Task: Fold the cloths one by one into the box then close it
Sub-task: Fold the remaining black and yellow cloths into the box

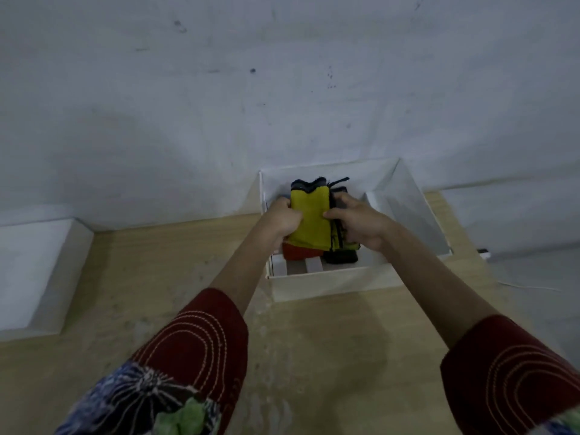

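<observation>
Head view, the only one we have: both our arms reach forward into the white box point(329, 287), which stands on the wooden surface point(188, 246) against the wall. The yellow cloth point(310, 215), already folded into a narrow oblong, sits between our hands inside the box, toward its left half. The left hand point(284, 215) grips the cloth's left long edge with curled fingers. The right hand point(361, 221) pinches the right long edge with the thumb on top, while its fingers reach down among the dark cloths point(340, 255) packed just beside it.

The yellow cloth's long axis runs away from us, from the near wall toward the far one, so the hands flank it on either side and neither is clearly nearer. A red cloth point(301, 253) shows under its near end. We judge that the next move is straight down, seating the cloth onto the pile and then letting go.

A white panel point(417, 211) stands open on the box's right side, and a white lid-like piece point(40, 271) lies well apart on the left. We cannot tell which of them closes the box.
</observation>
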